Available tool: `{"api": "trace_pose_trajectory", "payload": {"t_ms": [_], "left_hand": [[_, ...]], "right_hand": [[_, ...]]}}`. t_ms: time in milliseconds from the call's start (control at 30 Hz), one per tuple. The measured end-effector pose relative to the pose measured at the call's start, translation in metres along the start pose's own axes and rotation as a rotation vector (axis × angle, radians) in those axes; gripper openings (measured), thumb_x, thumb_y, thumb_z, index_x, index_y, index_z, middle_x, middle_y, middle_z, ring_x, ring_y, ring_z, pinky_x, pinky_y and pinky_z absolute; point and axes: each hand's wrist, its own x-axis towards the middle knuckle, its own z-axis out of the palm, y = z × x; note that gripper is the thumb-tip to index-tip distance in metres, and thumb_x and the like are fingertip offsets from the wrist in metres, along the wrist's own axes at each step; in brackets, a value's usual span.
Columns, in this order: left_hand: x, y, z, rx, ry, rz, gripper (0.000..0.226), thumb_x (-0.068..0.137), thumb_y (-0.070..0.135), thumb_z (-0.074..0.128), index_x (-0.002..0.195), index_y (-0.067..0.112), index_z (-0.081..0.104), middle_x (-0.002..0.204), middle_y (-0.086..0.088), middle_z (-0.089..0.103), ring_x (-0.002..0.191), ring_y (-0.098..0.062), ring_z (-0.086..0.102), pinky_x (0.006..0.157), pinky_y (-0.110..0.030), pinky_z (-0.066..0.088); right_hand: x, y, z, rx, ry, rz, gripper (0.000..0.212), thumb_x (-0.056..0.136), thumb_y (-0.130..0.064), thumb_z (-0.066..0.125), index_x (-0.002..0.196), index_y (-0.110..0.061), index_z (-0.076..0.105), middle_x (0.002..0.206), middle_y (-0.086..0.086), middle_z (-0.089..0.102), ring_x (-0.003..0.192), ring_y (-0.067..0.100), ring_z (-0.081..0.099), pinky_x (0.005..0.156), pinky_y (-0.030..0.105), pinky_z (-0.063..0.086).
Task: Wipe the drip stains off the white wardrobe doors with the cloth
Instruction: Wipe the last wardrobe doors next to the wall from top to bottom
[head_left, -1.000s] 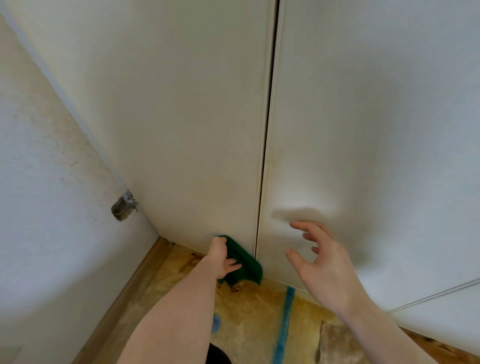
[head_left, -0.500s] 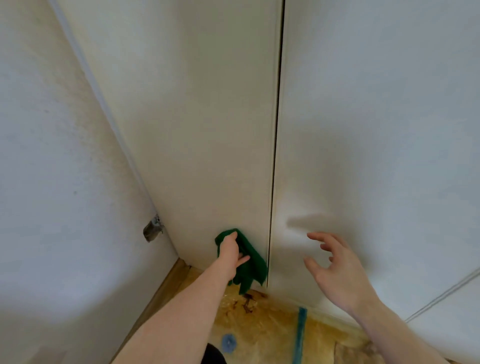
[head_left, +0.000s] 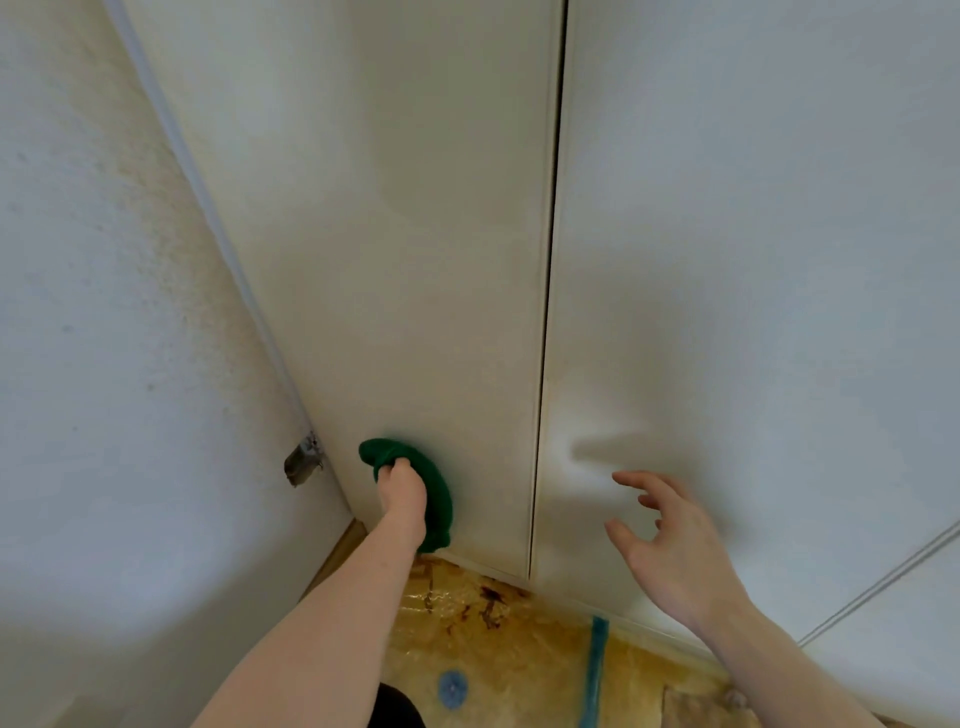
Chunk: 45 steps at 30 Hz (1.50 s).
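Note:
Two white wardrobe doors fill the view, the left door (head_left: 405, 270) and the right door (head_left: 753, 260), split by a dark vertical gap. My left hand (head_left: 402, 493) grips a dark green cloth (head_left: 434, 478) and presses it against the lower part of the left door, near its left edge. Faint yellowish staining shows low on the doors beside the gap. My right hand (head_left: 670, 540) hovers just in front of the lower right door with its fingers spread and loosely bent, holding nothing.
A textured white wall (head_left: 114, 364) meets the wardrobe on the left, with a small metal bracket (head_left: 303, 462) near the corner. Below lies yellow-brown stained flooring (head_left: 509, 639) with a blue tape strip (head_left: 592, 670) and a blue disc (head_left: 453, 687).
My left hand has moved the green cloth up and to the left across the left door, away from the gap. My right hand stays hovering near the right door.

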Motion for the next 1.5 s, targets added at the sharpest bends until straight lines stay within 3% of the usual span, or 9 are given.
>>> {"api": "trace_pose_trajectory", "payload": {"t_ms": [400, 533, 667, 833, 933, 1000, 1100, 1300, 1500], "left_hand": [[0.054, -0.018, -0.003, 0.123, -0.015, 0.075, 0.069, 0.097, 0.039, 0.048, 0.159, 0.025, 0.022, 0.157, -0.007, 0.032, 0.141, -0.037, 0.033, 0.118, -0.059, 0.029], [0.037, -0.033, 0.006, 0.25, -0.037, -0.009, 0.064, 0.102, 0.031, 0.048, 0.158, 0.012, 0.022, 0.151, -0.017, 0.04, 0.134, -0.04, 0.044, 0.108, -0.056, 0.044], [0.01, -0.048, 0.025, 0.378, -0.155, -0.08, 0.057, 0.101, 0.023, 0.048, 0.153, 0.006, 0.033, 0.151, -0.018, 0.043, 0.132, -0.038, 0.051, 0.092, -0.05, 0.055], [-0.033, -0.062, 0.044, 0.506, -0.36, -0.253, 0.058, 0.103, 0.031, 0.046, 0.154, 0.009, 0.032, 0.152, -0.018, 0.042, 0.134, -0.037, 0.049, 0.091, -0.046, 0.058], [-0.062, -0.067, 0.05, 0.572, -0.544, -0.356, 0.053, 0.108, 0.039, 0.04, 0.153, 0.012, 0.031, 0.149, -0.017, 0.046, 0.129, -0.032, 0.052, 0.069, -0.031, 0.057], [-0.066, -0.066, 0.05, 0.555, -0.564, -0.342, 0.05, 0.109, 0.037, 0.038, 0.152, 0.012, 0.033, 0.141, -0.015, 0.052, 0.121, -0.03, 0.056, 0.066, -0.029, 0.055], [-0.063, -0.06, 0.044, 0.455, -0.471, -0.296, 0.049, 0.108, 0.034, 0.041, 0.151, 0.011, 0.033, 0.128, -0.013, 0.057, 0.113, -0.027, 0.059, 0.07, -0.033, 0.057], [-0.03, -0.039, 0.016, 0.277, -0.226, -0.084, 0.07, 0.104, 0.042, 0.048, 0.16, 0.023, 0.01, 0.149, -0.018, 0.043, 0.13, -0.036, 0.049, 0.102, -0.049, 0.052], [0.007, -0.003, -0.011, 0.008, -0.004, 0.059, 0.084, 0.094, 0.06, 0.055, 0.16, 0.022, 0.019, 0.153, -0.008, 0.042, 0.133, -0.036, 0.046, 0.113, -0.052, 0.04]], "right_hand": [[0.017, 0.014, 0.011, 0.004, -0.046, -0.038, 0.045, 0.094, -0.026, 0.07, 0.134, -0.041, 0.056, 0.132, -0.025, 0.049, 0.12, -0.001, 0.05, 0.096, 0.017, 0.038], [0.015, 0.014, 0.011, 0.007, -0.051, -0.036, 0.044, 0.094, -0.026, 0.07, 0.133, -0.041, 0.056, 0.131, -0.025, 0.049, 0.119, -0.001, 0.05, 0.097, 0.017, 0.038], [0.011, 0.019, 0.002, 0.001, -0.041, -0.022, 0.044, 0.093, -0.026, 0.07, 0.132, -0.042, 0.056, 0.132, -0.025, 0.049, 0.12, 0.0, 0.05, 0.099, 0.021, 0.04], [0.003, 0.019, -0.008, -0.023, -0.027, -0.01, 0.043, 0.093, -0.025, 0.071, 0.131, -0.04, 0.057, 0.131, -0.022, 0.05, 0.118, 0.004, 0.052, 0.098, 0.024, 0.042], [0.0, 0.016, -0.012, -0.028, -0.019, -0.009, 0.045, 0.093, -0.024, 0.07, 0.132, -0.039, 0.057, 0.132, -0.02, 0.05, 0.118, 0.006, 0.052, 0.1, 0.027, 0.044], [-0.001, 0.014, -0.014, -0.025, -0.009, 0.003, 0.045, 0.093, -0.024, 0.07, 0.133, -0.038, 0.056, 0.133, -0.02, 0.05, 0.118, 0.007, 0.052, 0.099, 0.028, 0.045], [-0.003, 0.01, -0.015, -0.012, -0.009, 0.01, 0.045, 0.093, -0.025, 0.07, 0.133, -0.039, 0.056, 0.134, -0.018, 0.05, 0.118, 0.007, 0.051, 0.098, 0.028, 0.045], [-0.005, 0.01, -0.017, -0.011, -0.019, 0.016, 0.043, 0.093, -0.026, 0.07, 0.132, -0.039, 0.056, 0.134, -0.02, 0.049, 0.117, 0.005, 0.051, 0.093, 0.023, 0.04], [0.001, 0.01, -0.011, 0.01, -0.022, 0.009, 0.043, 0.093, -0.025, 0.07, 0.13, -0.04, 0.056, 0.131, -0.023, 0.049, 0.118, 0.004, 0.051, 0.091, 0.021, 0.04]]}}
